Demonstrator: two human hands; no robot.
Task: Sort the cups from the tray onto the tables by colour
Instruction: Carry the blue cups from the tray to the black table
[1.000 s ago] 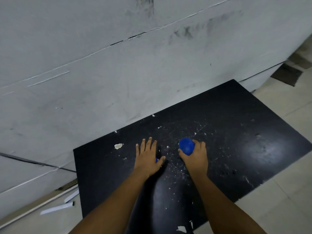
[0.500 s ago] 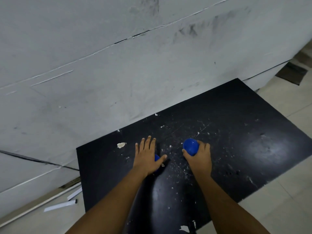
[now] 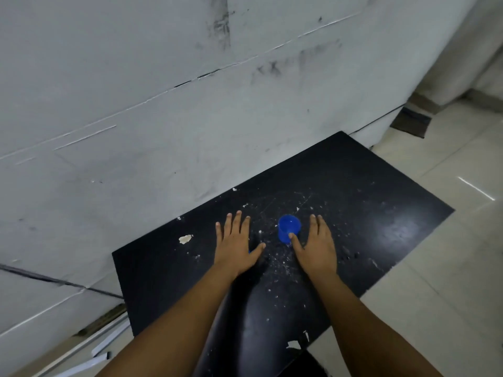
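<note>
A: Change is seen first in the head view: half a second ago the blue cup [image 3: 289,228] was wrapped in the right hand [image 3: 317,244] with its base turned toward the camera; now it is set upright on the black table [image 3: 381,213], mouth up, and the fingers have been spread away from it.

B: And the left hand [image 3: 236,246]?

A: It was already laid flat then and is found flat again, fingers straight and slightly fanned, thumb stretched toward the right. A sliver of blue is glimpsed at the edge of the palm below the thumb; possibly a second cup is covered there, but this cannot be settled from the view.

B: How is the right hand's grasp described now?

A: Nothing is held. The fingers are extended, palm down over the table just right of the cup, and only the thumb tip is seen against the cup's near wall.

B: Surfaces?

A: The cup is a small, smooth, round plastic piece. The table top is a glossy black rectangle, scratched and littered with white flakes [image 3: 185,238]. Behind it a grey wall [image 3: 136,104] is marked with scuffs and cracks; pale floor tiles [image 3: 449,268] are seen at the right.
</note>
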